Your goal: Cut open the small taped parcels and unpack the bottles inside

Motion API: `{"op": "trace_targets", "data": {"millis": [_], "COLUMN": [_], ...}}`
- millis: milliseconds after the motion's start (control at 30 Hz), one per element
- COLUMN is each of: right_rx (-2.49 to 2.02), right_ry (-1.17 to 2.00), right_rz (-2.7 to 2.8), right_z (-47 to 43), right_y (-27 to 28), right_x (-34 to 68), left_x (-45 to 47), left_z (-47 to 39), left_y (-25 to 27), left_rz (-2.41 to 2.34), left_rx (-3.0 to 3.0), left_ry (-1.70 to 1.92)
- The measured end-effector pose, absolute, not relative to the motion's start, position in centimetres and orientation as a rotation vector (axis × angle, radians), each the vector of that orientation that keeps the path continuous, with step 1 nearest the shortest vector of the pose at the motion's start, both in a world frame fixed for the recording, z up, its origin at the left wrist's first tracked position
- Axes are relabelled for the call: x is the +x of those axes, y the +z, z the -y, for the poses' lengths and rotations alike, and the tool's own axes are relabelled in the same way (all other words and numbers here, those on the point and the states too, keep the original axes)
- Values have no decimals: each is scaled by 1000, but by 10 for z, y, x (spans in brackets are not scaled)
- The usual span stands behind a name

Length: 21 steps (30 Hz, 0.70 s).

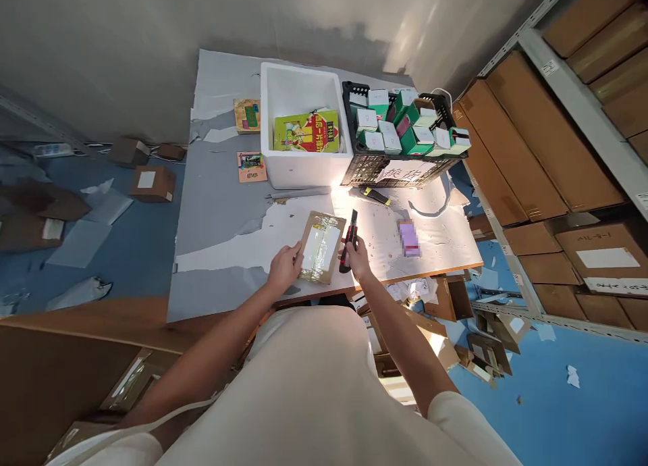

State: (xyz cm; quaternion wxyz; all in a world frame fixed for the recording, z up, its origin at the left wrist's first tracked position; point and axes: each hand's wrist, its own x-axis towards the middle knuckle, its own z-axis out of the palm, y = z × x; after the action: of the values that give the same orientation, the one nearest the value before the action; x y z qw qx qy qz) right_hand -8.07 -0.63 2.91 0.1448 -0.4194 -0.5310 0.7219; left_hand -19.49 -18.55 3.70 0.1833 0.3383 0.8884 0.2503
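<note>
A flat brown cardboard parcel with a white label and shiny clear tape is at the front edge of the table. My left hand pinches its left side between thumb and fingers. In my right hand is a red and black box cutter, held beside the parcel's right edge with its tip pointing away from me. Whether the blade is out is too small to tell. Past the parcel, a yellow and black box cutter lies on the table.
Behind the parcel stand a white foam box holding colourful packets and a black crate full of green-and-white boxes. Two small booklets lie left of them. A blurred purple item rests at right. Shelves of cartons border the table's right side.
</note>
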Motion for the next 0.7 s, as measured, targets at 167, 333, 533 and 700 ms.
{"op": "trace_targets", "data": {"millis": [167, 333, 533, 700], "right_rx": [-1185, -1336, -1424, -1307], "right_ry": [2065, 2264, 2622, 2491], "right_rz": [1597, 1358, 1081, 1074], "right_z": [-2, 23, 73, 63], "right_y": [34, 42, 28, 21], "right_x": [-81, -26, 13, -6], "left_x": [-176, -222, -283, -292], "left_z": [201, 165, 106, 119], "left_y": [27, 42, 45, 48], "left_rz": [-2433, -2520, -2303, -2416], "left_rx": [754, 975, 1304, 1133], "left_ry": [977, 877, 624, 562]}}
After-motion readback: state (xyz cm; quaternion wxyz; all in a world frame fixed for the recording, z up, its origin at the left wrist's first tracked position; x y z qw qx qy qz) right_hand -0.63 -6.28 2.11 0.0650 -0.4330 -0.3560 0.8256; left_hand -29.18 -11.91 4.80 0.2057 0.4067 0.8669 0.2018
